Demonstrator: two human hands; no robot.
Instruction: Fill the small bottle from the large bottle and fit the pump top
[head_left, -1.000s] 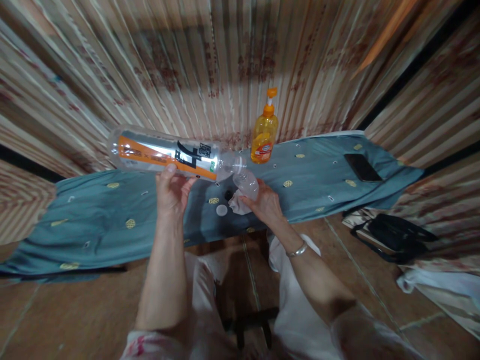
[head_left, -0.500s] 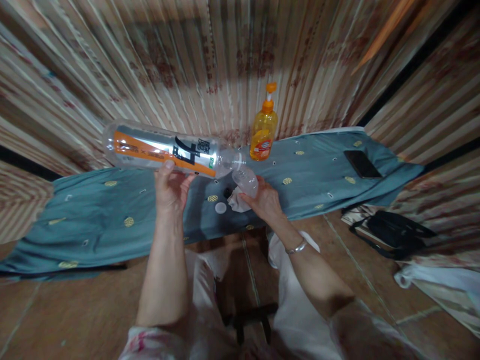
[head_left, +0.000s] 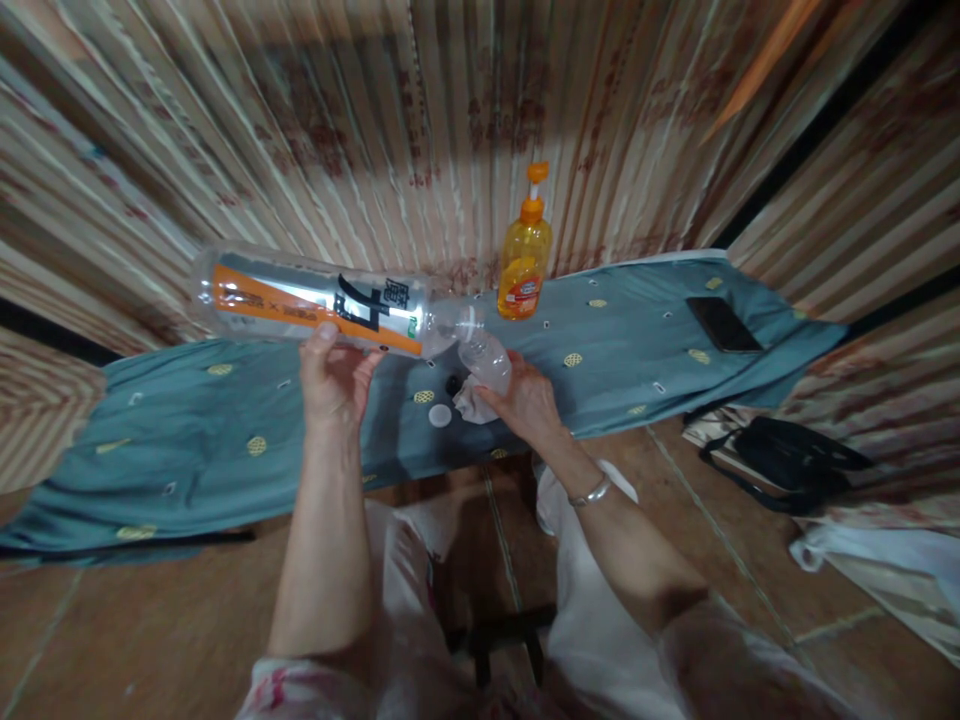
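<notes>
My left hand (head_left: 335,378) grips a large clear plastic bottle (head_left: 289,300) with an orange, silver and black label. It lies nearly level in the air, its neck pointing right. My right hand (head_left: 527,398) is closed round a small clear plastic bottle (head_left: 487,360), tilted with its top toward the large bottle's mouth. The two mouths meet or nearly so; I cannot tell whether they touch. Below them on the cloth are a crumpled whitish cloth (head_left: 474,404), a round white cap (head_left: 439,415) and a small dark round thing (head_left: 453,385).
An orange pump bottle (head_left: 524,270) stands at the back of the narrow table with a teal patterned cloth (head_left: 300,440). A black phone (head_left: 723,325) lies at the right end. A black bag (head_left: 787,462) is low on the right. A striped curtain (head_left: 337,130) hangs behind.
The large bottle and my left hand have shifted slightly left. The small bottle has moved a little with it; both hands keep their hold.
</notes>
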